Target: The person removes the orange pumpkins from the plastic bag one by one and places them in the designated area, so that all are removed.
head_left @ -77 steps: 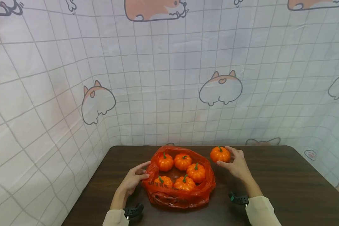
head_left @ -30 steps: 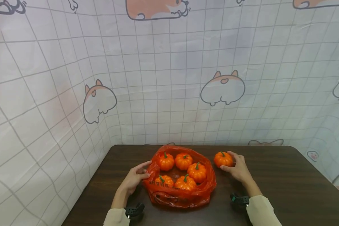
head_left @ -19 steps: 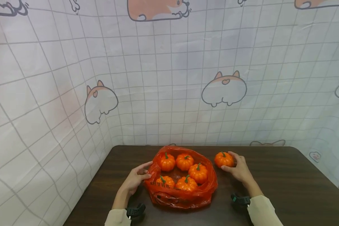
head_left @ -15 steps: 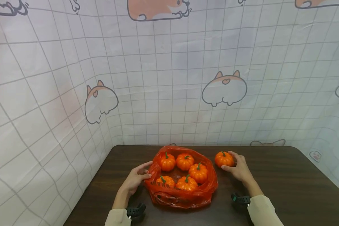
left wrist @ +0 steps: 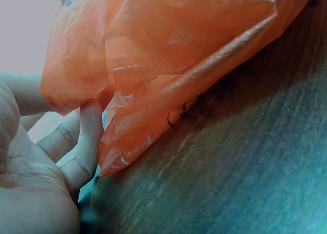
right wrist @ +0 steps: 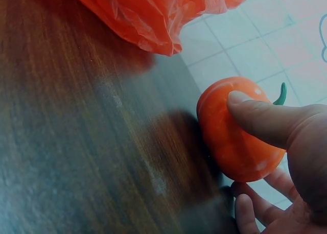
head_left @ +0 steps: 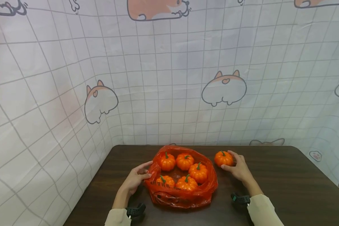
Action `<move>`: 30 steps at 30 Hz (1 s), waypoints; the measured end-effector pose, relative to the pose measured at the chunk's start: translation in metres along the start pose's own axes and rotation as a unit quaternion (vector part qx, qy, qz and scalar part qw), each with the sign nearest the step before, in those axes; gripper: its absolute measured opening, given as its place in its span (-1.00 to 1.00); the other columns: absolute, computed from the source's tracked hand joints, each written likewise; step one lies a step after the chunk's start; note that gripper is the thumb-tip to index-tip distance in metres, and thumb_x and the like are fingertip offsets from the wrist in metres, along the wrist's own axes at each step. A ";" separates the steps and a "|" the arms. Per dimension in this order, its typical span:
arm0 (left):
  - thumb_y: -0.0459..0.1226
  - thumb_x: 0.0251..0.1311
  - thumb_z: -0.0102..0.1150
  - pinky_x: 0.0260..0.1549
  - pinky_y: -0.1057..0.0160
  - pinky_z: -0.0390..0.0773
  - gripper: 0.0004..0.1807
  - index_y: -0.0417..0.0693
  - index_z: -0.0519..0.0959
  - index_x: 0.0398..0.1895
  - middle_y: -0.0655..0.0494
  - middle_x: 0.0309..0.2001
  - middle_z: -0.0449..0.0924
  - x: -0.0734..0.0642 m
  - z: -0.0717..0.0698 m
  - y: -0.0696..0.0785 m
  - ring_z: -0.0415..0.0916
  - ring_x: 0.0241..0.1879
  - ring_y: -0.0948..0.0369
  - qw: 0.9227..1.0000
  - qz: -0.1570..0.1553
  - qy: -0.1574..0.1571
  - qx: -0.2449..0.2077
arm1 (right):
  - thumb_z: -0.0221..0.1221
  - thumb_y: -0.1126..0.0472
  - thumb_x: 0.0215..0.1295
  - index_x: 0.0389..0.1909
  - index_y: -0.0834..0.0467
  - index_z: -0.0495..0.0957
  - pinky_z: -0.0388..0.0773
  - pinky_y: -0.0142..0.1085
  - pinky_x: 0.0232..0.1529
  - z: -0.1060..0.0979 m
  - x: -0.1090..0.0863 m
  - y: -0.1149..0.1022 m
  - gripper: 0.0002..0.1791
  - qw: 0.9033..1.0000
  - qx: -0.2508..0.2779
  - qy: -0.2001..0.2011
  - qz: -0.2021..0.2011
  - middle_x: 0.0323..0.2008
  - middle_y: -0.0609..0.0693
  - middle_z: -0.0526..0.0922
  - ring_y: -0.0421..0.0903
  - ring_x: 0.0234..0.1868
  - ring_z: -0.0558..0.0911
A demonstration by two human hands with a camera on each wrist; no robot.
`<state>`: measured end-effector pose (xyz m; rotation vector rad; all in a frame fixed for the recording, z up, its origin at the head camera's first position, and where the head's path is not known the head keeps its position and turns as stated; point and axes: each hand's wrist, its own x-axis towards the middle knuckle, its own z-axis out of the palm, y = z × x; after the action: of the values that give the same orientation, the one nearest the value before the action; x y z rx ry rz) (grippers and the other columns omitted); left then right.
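A red plastic bag [head_left: 183, 199] stands wide open on the dark wooden table [head_left: 288, 188], with several small orange pumpkins [head_left: 198, 173] inside, their green stems up. My left hand [head_left: 134, 180] pinches the left side of the bag's rim; in the left wrist view the bag [left wrist: 153, 86] hangs over some of its fingers. To the right of the bag, my right hand [head_left: 239, 169] holds another pumpkin [head_left: 223, 158], stem up, between thumb and fingers. The right wrist view has the thumb across the side of that pumpkin [right wrist: 240, 137], close to the table surface.
A light curtain [head_left: 169, 78] with grid lines and cartoon dogs hangs behind and beside the table. Black bands [head_left: 240, 199] with cameras sit on both wrists, below pale sleeves.
Between 2.6 and 1.0 seconds ago, the right hand lowered its pumpkin slightly toward the table. The left hand kept its hold on the bag. In the last second hardly anything has moved.
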<state>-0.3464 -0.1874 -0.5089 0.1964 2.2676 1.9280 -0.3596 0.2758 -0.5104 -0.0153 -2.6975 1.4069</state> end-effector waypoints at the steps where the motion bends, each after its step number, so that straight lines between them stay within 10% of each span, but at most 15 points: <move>1: -0.41 0.32 0.23 -0.11 0.20 0.55 -0.40 0.00 0.47 0.43 -0.02 -0.18 0.58 0.000 0.000 0.000 0.53 -0.14 0.14 1.000 0.001 -0.001 -0.001 | 0.38 0.09 0.30 0.57 0.19 0.12 0.20 0.36 0.38 0.000 0.000 0.000 -0.07 1.000 0.000 0.000 0.000 0.39 0.41 0.11 0.41 0.37 0.28; 30: -0.38 0.34 0.22 -0.09 0.21 0.57 -0.42 0.00 0.47 0.43 -0.03 -0.16 0.62 -0.001 -0.002 -0.002 0.57 -0.13 0.15 1.000 0.004 -0.003 -0.001 | 0.35 -0.05 0.32 0.56 0.39 -0.08 0.43 0.24 0.26 -0.018 -0.008 -0.005 0.09 0.999 -0.012 -0.050 0.006 0.38 0.53 0.10 0.45 0.33 0.36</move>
<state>-0.3461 -0.1896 -0.5106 0.2100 2.2637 1.9314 -0.3501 0.2877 -0.4968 0.0378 -2.7999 1.4150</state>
